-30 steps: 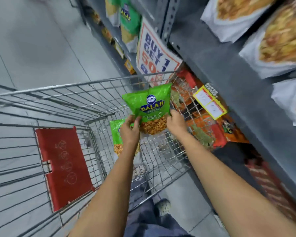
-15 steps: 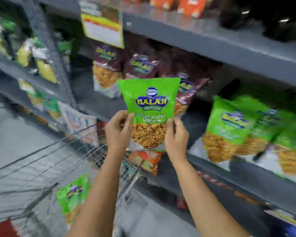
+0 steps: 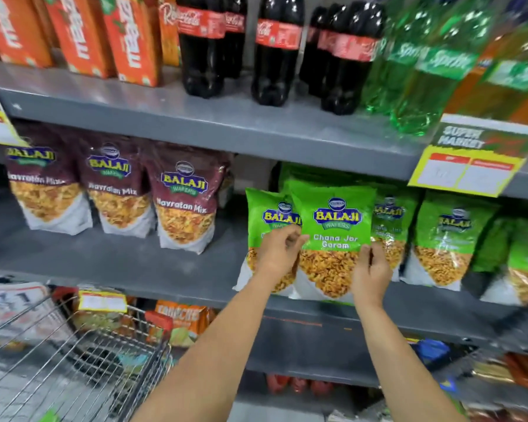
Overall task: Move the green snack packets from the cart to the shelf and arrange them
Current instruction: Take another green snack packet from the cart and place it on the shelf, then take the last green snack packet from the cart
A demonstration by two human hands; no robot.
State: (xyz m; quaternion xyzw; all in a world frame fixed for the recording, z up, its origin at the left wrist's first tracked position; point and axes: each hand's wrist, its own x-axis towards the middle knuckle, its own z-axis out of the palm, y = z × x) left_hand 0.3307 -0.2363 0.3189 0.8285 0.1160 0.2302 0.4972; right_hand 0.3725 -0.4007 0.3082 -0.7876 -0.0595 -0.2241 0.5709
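Observation:
A green snack packet (image 3: 335, 226) stands upright at the front of the grey middle shelf (image 3: 140, 269), held from both sides. My left hand (image 3: 279, 254) pinches its left edge and my right hand (image 3: 370, 269) grips its lower right edge. Another green packet (image 3: 267, 214) stands just behind it to the left, partly hidden by my left hand. More green packets (image 3: 448, 236) line the shelf to the right. The wire cart (image 3: 83, 360) is at the lower left, with a scrap of green barely showing at its bottom edge.
Maroon snack packets (image 3: 183, 202) fill the left of the same shelf, with a bare gap between them and the green ones. Cola bottles (image 3: 274, 47), green bottles and orange cartons stand on the shelf above. A yellow price tag (image 3: 466, 172) hangs at the right.
Both hands have carried the green packet up from the cart and rightward onto the middle shelf, in front of the other green packets. The view has swung from the cart up to the shelves.

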